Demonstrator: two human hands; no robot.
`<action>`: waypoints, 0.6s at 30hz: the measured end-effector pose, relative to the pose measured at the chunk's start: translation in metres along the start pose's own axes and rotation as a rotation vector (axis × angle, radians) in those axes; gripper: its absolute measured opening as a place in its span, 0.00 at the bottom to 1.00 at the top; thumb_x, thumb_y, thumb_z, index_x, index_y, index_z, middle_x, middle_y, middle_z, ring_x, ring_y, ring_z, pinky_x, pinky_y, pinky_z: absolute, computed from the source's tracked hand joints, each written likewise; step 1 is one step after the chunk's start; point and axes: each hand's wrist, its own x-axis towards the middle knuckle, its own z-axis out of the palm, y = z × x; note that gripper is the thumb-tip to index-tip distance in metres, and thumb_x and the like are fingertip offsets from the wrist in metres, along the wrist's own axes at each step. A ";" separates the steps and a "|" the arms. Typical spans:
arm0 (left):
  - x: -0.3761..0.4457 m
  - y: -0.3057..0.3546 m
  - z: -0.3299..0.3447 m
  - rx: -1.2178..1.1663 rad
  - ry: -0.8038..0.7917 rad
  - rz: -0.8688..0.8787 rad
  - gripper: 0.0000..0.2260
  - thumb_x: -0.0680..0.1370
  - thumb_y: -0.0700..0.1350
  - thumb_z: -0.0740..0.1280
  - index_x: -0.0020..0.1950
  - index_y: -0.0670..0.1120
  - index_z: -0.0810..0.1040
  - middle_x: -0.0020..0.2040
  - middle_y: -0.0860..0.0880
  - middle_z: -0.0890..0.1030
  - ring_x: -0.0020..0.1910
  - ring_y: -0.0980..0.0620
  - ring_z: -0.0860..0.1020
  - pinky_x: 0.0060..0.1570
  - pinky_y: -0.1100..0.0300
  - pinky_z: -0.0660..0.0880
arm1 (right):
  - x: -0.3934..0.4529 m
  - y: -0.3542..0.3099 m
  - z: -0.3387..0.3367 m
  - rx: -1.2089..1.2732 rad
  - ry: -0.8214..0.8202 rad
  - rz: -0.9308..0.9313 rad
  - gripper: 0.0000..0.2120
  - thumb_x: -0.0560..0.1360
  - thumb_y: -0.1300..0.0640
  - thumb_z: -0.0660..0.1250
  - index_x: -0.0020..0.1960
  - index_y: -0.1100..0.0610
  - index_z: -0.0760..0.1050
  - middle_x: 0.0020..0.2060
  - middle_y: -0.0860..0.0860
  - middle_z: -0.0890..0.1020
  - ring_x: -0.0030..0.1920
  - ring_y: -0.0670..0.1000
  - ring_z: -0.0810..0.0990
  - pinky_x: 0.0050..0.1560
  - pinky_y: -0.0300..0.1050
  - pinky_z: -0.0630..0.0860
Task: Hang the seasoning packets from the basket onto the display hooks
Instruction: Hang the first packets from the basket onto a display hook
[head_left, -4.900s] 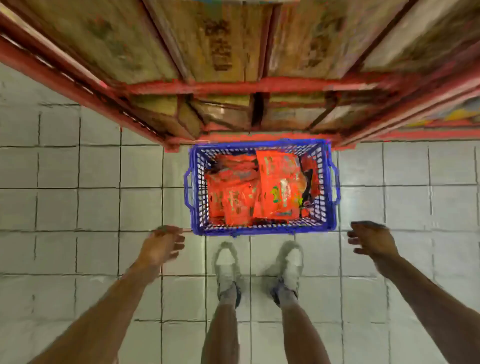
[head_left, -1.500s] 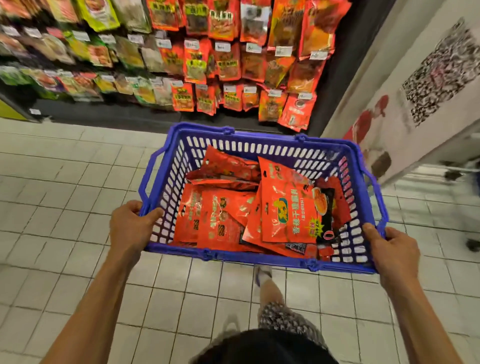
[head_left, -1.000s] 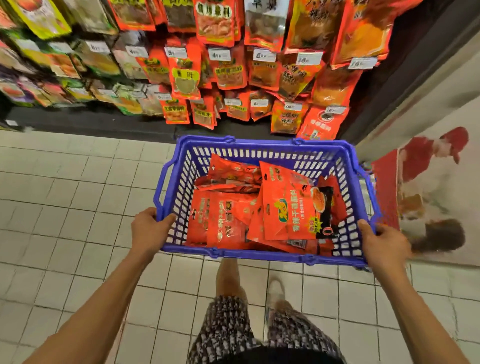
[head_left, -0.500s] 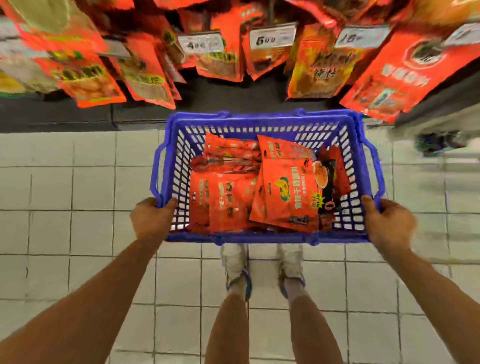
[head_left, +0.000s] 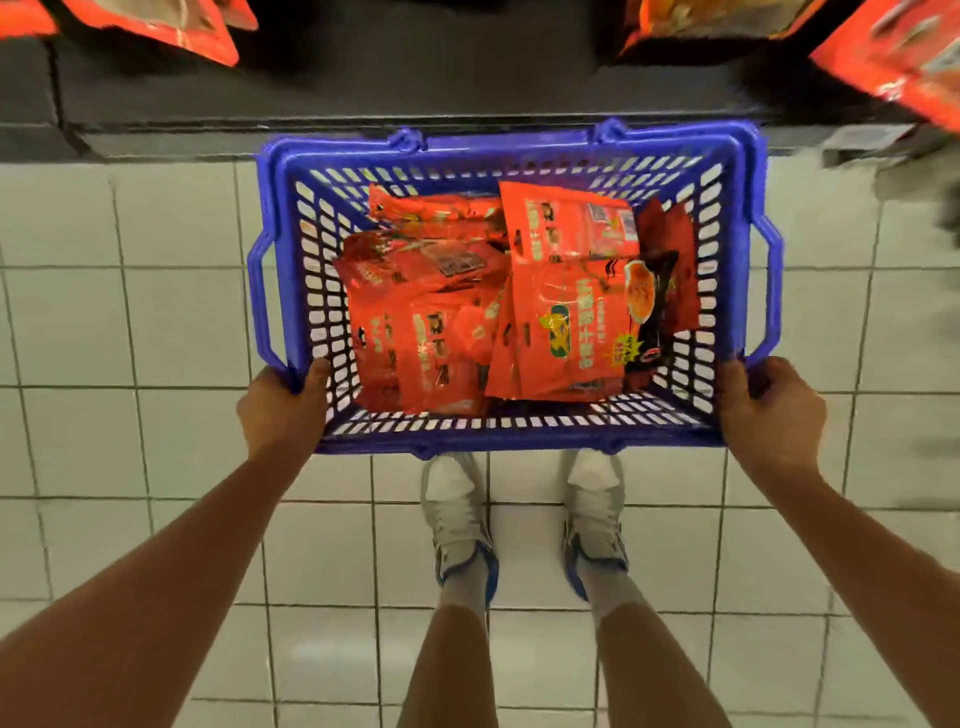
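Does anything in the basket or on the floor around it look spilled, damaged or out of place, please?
Nothing stands out. The seasoning packets lie in a loose, overlapping pile inside the blue basket, none spilled onto the tiled floor. The left hand and right hand grip its near corners.

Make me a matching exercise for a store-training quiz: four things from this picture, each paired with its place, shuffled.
Things:
1. left hand
2. right hand
3. seasoning packets
4. shoes

Places:
A. inside the blue basket
B. on the tiled floor
C. gripping the basket's near right corner
D. gripping the basket's near left corner

Pairs: 1-D, 2-C, 3-A, 4-B
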 end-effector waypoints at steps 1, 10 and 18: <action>-0.003 0.004 -0.005 0.020 -0.027 -0.003 0.14 0.80 0.50 0.68 0.43 0.40 0.73 0.38 0.42 0.75 0.42 0.39 0.74 0.43 0.52 0.66 | -0.001 -0.006 -0.006 -0.015 0.039 0.014 0.22 0.74 0.45 0.59 0.52 0.64 0.74 0.49 0.62 0.79 0.46 0.62 0.77 0.44 0.50 0.69; -0.067 0.033 -0.016 0.071 -0.075 0.305 0.05 0.76 0.39 0.67 0.52 0.44 0.76 0.50 0.44 0.79 0.48 0.43 0.77 0.43 0.58 0.73 | -0.009 -0.079 0.033 -0.573 -0.273 -0.619 0.45 0.72 0.58 0.71 0.81 0.57 0.49 0.80 0.63 0.52 0.79 0.67 0.53 0.73 0.66 0.64; -0.090 0.071 0.026 0.001 -0.432 0.429 0.11 0.76 0.33 0.62 0.38 0.43 0.80 0.31 0.52 0.78 0.29 0.54 0.75 0.27 0.71 0.70 | 0.016 -0.074 0.069 -0.548 -0.439 -0.684 0.42 0.74 0.50 0.73 0.81 0.55 0.55 0.79 0.59 0.60 0.79 0.63 0.58 0.74 0.65 0.64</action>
